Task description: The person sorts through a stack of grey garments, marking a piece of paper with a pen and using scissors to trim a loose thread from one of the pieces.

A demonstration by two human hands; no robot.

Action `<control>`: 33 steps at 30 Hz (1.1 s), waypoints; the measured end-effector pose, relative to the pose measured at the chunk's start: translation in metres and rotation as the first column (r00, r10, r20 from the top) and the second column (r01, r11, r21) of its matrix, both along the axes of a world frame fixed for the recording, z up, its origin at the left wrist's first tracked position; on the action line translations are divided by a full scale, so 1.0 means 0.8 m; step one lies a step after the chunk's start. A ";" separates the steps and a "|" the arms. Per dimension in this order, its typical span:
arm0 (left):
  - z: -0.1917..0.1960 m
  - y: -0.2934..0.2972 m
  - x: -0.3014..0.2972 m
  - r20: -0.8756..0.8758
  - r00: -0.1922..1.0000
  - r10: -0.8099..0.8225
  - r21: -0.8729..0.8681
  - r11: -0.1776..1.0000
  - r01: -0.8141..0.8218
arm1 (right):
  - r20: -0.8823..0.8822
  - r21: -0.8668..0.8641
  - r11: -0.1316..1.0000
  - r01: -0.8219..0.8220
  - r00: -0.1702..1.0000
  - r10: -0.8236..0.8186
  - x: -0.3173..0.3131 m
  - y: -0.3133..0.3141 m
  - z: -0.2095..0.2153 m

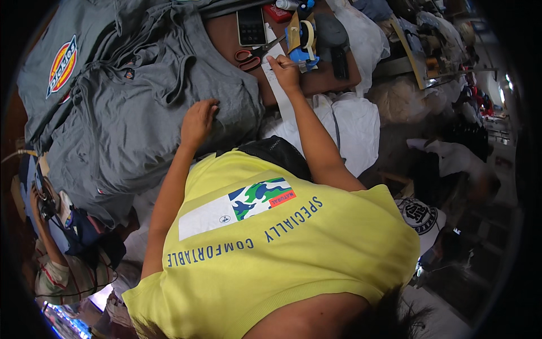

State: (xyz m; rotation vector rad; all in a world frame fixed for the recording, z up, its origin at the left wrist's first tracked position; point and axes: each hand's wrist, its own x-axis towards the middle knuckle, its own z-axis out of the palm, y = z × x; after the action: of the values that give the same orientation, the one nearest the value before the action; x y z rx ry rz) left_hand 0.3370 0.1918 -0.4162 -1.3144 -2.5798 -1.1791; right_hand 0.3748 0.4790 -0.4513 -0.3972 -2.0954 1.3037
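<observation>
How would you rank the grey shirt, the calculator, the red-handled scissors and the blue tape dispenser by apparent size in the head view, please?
1. Grey shirt, by far the largest.
2. Blue tape dispenser and calculator: they look alike, so I leave them unranked.
3. Red-handled scissors, the slimmest.

The grey T-shirts [141,113] heaped on the desk are soft matt cotton knit, creased, one with a glossy printed badge; the desk [226,34] itself shows bare brown wood, smooth and dull; the scissors [257,53] have bright metal blades and glossy red plastic handles; the calculator [251,25] is dark plastic with a shiny face; the tape dispenser [302,39] is blue plastic; the white strip [279,90] under the right hand [284,70] looks like matt paper; the left hand [199,120] rests on cloth.
</observation>
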 end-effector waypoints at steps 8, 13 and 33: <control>0.004 0.003 0.002 0.006 1.000 0.021 -0.014 1.000 -0.020 | 0.071 0.149 0.989 0.021 0.997 -0.031 -0.002 0.002 -0.012; 0.002 0.002 0.000 0.002 1.000 0.014 -0.009 1.000 -0.014 | 0.042 0.232 0.971 0.063 0.996 -0.075 -0.003 0.003 -0.013; 0.074 0.023 0.002 0.270 0.958 -0.091 0.183 0.982 0.042 | 0.013 -0.474 0.745 -0.470 0.842 0.540 0.040 -0.112 0.155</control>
State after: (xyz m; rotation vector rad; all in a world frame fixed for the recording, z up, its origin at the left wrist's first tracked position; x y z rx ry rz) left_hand 0.3386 0.2106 -0.3571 -1.2906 -2.5471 -1.6728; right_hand 0.4064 0.3894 -0.3275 -0.1057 -2.0819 2.1732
